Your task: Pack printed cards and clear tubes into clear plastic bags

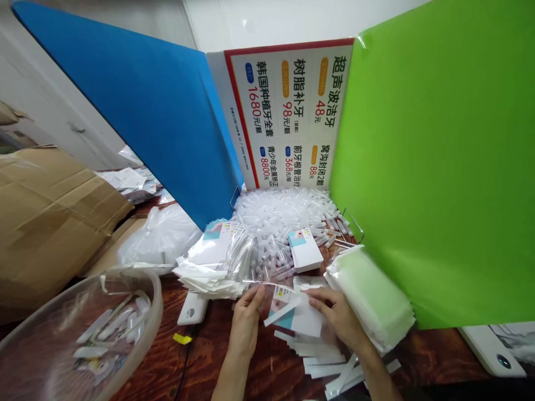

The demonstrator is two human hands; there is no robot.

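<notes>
My left hand (pixel 246 320) pinches the edge of a clear plastic bag between thumb and fingers. Inside or under that bag shows a white and teal printed card (pixel 285 318); I cannot tell which. My right hand (pixel 336 312) has its fingertips closed on the bag's other side. A narrow white strip (pixel 282 313) lies slantwise across the bag between the hands. Below my right hand several loose white strips (pixel 330 367) are scattered. Just beyond the hands sits a stack of cards (pixel 305 249), in front of a heap of small translucent tubes (pixel 284 214).
Filled bags (pixel 209 262) are piled at left, and a stack of empty clear bags (pixel 371 295) lies at right. A clear plastic tub (pixel 156 312) and a cardboard box (pixel 54 211) stand at far left. Blue (pixel 137 94) and green panels (pixel 438 156) rise around the heap.
</notes>
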